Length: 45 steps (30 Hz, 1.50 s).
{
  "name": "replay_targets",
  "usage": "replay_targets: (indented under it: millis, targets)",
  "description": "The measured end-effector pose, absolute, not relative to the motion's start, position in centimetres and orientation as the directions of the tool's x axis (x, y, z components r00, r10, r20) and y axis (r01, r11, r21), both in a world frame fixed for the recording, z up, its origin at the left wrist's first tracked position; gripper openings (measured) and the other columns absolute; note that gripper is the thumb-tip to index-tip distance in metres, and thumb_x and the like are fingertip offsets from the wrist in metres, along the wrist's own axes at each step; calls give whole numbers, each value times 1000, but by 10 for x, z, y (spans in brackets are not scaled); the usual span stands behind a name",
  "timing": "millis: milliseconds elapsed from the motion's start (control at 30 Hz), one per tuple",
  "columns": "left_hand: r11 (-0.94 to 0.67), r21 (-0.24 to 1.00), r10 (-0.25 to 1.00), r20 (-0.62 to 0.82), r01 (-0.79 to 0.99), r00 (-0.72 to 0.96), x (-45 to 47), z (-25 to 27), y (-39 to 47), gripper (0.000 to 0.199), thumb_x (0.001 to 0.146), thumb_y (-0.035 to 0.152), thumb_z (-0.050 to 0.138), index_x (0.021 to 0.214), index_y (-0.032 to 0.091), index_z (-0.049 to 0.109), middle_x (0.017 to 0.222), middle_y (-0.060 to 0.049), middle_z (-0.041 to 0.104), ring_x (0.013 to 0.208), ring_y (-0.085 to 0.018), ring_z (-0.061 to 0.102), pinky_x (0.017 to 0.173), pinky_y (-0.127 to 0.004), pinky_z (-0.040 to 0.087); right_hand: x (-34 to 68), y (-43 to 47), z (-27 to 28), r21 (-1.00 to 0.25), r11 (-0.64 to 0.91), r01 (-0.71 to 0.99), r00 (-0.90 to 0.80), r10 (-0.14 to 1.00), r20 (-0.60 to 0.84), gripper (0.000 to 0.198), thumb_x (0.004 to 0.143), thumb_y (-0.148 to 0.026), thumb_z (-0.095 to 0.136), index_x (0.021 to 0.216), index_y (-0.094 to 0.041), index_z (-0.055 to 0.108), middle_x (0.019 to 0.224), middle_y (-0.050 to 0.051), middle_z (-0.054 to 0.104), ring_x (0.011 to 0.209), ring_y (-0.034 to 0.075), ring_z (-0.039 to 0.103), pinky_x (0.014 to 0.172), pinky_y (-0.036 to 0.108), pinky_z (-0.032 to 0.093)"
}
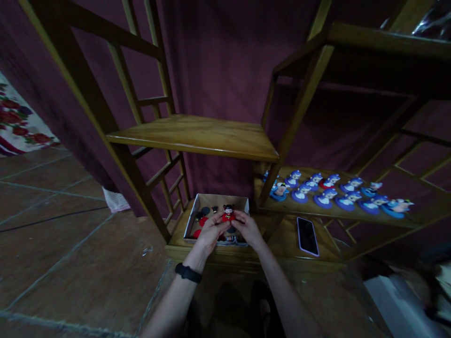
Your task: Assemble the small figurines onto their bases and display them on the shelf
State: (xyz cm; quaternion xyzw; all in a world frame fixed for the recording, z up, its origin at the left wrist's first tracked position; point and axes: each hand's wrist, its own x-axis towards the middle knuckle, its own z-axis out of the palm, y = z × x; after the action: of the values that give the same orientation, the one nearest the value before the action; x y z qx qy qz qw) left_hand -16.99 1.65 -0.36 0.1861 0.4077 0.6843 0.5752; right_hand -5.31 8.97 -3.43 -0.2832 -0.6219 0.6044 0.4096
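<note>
Both of my hands hold one small figurine in red clothing with black hair, upright over a shallow cardboard box. My left hand grips its left side, with a dark band round the wrist. Its right side is pinched by the fingers of my right hand. Inside the box lie more red and black figurines and dark round pieces. A figurine with a pale face lies near the box's front wall, partly hidden by my hands.
The box sits on the low wooden shelf, beneath a higher shelf board. To the right, several blue-and-white figurines stand in rows on another shelf. A phone lies below them. Wooden uprights frame the shelves.
</note>
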Motion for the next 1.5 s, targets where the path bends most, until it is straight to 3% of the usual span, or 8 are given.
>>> replay_targets:
  millis: [133,300,533,800,967,1100,1267,1500]
  targets:
    - [-52,853,935,-141,-519,-326,-171,-2,16,48,48,3,79,94,12,67,87,-8,71,73,-14,65,75,-23,48,-52,89,-32,-984,97,-150,-497,853,160,39,64,-30,68,101,-22,62,100,6,68,92,19,64,85,39,49]
    - [-71,910,932,-86,-409,-351,-171,-1,13,45,49,8,79,92,14,66,82,-4,71,69,-13,64,71,-23,48,-52,86,-27,-983,60,-172,-522,841,143,41,62,-33,70,101,-21,63,103,6,67,92,19,63,86,39,49]
    - [-86,912,924,-77,-400,-374,-168,6,4,43,46,6,80,87,13,66,79,-4,70,65,-13,63,66,-23,48,-45,77,-17,-983,72,-172,-519,841,152,36,66,-41,67,97,-21,67,101,6,69,92,21,64,88,42,47]
    - [-63,929,913,-94,-365,-398,-160,-4,3,35,49,3,76,81,14,66,71,-3,69,60,-14,61,60,-22,47,-42,72,-17,-983,69,-168,-522,840,148,29,70,-37,62,93,-21,66,95,4,70,89,20,64,85,38,48]
    - [-46,929,864,-148,-367,-481,-147,-4,2,33,55,-2,66,80,19,64,76,-5,68,78,-21,64,72,-29,49,-46,72,-26,-988,40,-150,-563,818,119,29,66,-29,63,93,-20,59,86,1,69,79,17,64,76,32,51]
    - [-59,981,870,-41,-187,-492,-144,-8,3,30,57,2,65,79,21,64,76,-5,66,81,-22,63,71,-29,49,-48,78,-33,-996,60,-66,-500,862,85,30,61,-23,63,90,-19,56,78,-1,65,72,15,62,70,29,50]
    - [20,994,877,36,112,-480,-147,-18,10,20,58,7,64,73,20,62,64,-3,64,70,-20,62,64,-26,47,-50,85,-38,-980,199,31,-500,852,157,24,62,-21,59,86,-20,56,75,-3,63,69,14,60,67,27,48]
    - [157,835,896,104,528,-431,-157,-21,15,30,57,8,63,85,15,63,64,1,62,63,-14,59,63,-25,45,-55,94,-50,-967,224,125,-453,880,146,20,59,-23,61,78,-21,55,70,-5,59,65,13,56,64,25,46]
